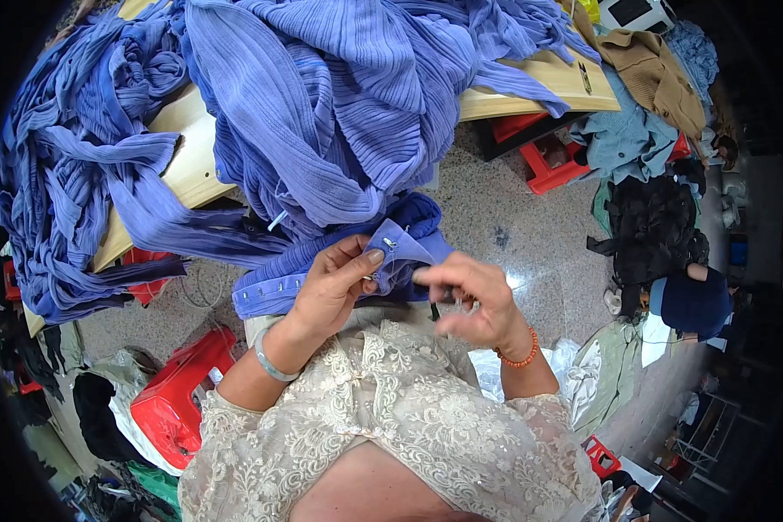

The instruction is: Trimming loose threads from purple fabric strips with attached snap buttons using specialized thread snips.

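Note:
A blue-purple knit garment [419, 217] lies across my lap. My left hand [335, 283] pinches the flat band [398, 237] along its edge between thumb and fingers. A small pale, shiny piece sits on this band just above the thumb, with fine thread-like strands beside it. Another stretch of band [270, 296], with several small light marks in a row, lies left of my left hand. My right hand [474, 300] hovers just right of the held band, its fingers bent and blurred by motion. Whether it holds something small cannot be made out.
Blue-purple knit garments [322, 104] heap over a wooden table [200, 143] and hang off its front edge. Thread snips [585, 78] lie at its right end. Red plastic stools [183, 391] stand at left and under the table. Black cloth [644, 230] piles up on the right.

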### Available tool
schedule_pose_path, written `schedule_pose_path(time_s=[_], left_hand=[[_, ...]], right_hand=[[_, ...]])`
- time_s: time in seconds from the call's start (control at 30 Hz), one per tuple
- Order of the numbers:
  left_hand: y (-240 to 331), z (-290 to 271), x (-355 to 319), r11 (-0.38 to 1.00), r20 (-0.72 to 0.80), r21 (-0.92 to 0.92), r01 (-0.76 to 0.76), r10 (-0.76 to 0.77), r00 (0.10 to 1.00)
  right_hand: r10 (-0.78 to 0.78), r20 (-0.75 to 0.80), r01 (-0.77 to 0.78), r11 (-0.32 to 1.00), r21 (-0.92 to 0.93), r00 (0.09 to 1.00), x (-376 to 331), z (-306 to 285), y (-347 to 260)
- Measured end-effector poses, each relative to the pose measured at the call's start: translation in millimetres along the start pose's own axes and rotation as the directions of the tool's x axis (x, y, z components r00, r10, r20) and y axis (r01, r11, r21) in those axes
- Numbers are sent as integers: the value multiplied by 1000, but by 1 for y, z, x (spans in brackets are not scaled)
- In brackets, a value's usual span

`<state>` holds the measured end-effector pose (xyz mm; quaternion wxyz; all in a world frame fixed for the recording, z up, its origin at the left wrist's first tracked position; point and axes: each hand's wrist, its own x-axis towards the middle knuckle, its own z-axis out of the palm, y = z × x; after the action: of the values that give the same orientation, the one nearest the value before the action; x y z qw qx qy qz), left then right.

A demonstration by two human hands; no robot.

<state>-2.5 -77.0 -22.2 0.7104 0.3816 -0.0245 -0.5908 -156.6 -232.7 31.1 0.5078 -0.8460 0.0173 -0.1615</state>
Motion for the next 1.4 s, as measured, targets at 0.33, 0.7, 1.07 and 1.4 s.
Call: schedule_pose_path(time_s=[0.33, 0.7, 1.07, 1.4], left_hand=[[-1, -1, 0, 1000, 36, -10, 27, -27, 999], [-2, -2, 1, 998, 51, -42, 52, -50, 997], [-2, 1, 0, 997, 49, -26, 68, -67, 997], [-1, 1, 3, 995, 68, -74, 64, -59, 996]], right_hand=[[-55, -208, -30, 922, -387, 977, 5, 15, 16], [-63, -188, -29, 893, -449, 980, 7, 21, 16], [-184, -172, 63, 838, -543, 968, 10, 25, 20], [-157, -344, 45, 949, -313, 926, 6, 23, 29]])
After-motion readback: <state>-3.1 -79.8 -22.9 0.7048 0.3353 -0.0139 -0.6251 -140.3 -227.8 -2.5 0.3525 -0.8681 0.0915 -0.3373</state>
